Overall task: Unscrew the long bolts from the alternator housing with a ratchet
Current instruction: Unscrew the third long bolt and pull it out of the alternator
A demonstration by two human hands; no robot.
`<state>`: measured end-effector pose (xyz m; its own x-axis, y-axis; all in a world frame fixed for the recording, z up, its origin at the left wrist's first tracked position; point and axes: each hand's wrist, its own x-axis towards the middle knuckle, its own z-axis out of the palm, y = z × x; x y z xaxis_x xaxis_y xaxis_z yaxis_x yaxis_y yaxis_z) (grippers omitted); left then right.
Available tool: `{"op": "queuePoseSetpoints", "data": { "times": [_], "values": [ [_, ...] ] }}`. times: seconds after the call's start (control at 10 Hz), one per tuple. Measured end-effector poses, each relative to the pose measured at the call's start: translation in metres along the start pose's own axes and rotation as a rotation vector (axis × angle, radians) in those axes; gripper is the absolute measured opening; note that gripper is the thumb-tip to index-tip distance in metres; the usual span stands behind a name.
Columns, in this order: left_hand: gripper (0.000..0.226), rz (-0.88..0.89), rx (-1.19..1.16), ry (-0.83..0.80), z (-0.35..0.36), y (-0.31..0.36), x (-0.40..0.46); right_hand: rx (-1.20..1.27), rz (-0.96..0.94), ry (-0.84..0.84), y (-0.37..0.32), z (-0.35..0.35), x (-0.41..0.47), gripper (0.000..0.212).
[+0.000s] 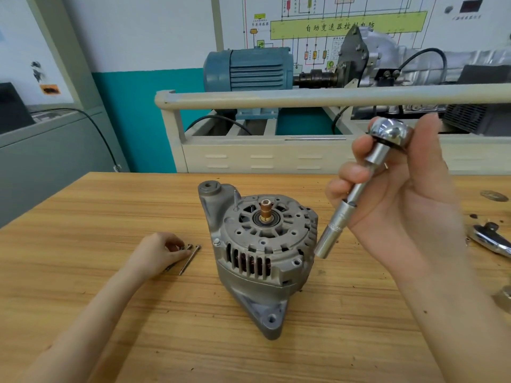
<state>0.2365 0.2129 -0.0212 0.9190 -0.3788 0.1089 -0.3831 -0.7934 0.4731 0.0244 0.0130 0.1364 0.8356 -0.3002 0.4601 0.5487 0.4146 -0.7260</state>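
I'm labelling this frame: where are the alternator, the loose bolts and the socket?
alternator (265, 244): head view, on its vented front housing.
bolts (190, 258): head view, on one bolt's shank, beside the left hand.
socket (330, 230): head view, on its barrel, below the right hand.

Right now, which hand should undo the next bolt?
The right hand, probably: it already holds the ratchet beside the alternator. The left hand is busy with the loose bolts on the table.

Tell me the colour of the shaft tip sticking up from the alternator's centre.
Brass-gold shaft tip, rising from the grey alternator; seen in the head view.
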Motion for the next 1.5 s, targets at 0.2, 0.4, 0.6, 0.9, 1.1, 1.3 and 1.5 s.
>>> {"op": "queuePoseSetpoints", "data": {
  "times": [0.2, 0.4, 0.6, 0.9, 1.1, 1.3, 1.5],
  "values": [
    [0.028, -0.01, -0.02, 0.014, 0.001, -0.001, -0.002, 0.234, 0.036, -0.006, -0.005, -0.032, -0.011, 0.033],
    [0.041, -0.077, -0.945, 0.17, -0.011, 0.052, -0.007, 0.266, 0.043, -0.027, -0.008, -0.034, -0.011, 0.033],
    [0.056, 0.073, -1.442, -0.164, -0.01, 0.116, -0.027, 0.285, 0.073, -0.036, -0.009, -0.035, -0.01, 0.034],
    [0.029, 0.004, -1.563, 0.054, 0.0, 0.135, -0.065, 0.276, 0.077, -0.113, 0.001, -0.035, -0.01, 0.022],
    [0.032, 0.034, -1.291, 0.27, -0.003, 0.115, -0.093, 0.183, 0.061, -0.148, 0.011, -0.035, -0.011, 0.032],
    [0.028, 0.154, -1.171, 0.277, -0.006, 0.125, -0.105, -0.002, 0.085, -0.033, 0.025, -0.035, -0.009, 0.015],
    [0.04, 0.135, -1.033, 0.223, -0.015, 0.121, -0.104, -0.022, 0.096, -0.087, 0.03, -0.041, -0.007, 0.025]
  ]
}}
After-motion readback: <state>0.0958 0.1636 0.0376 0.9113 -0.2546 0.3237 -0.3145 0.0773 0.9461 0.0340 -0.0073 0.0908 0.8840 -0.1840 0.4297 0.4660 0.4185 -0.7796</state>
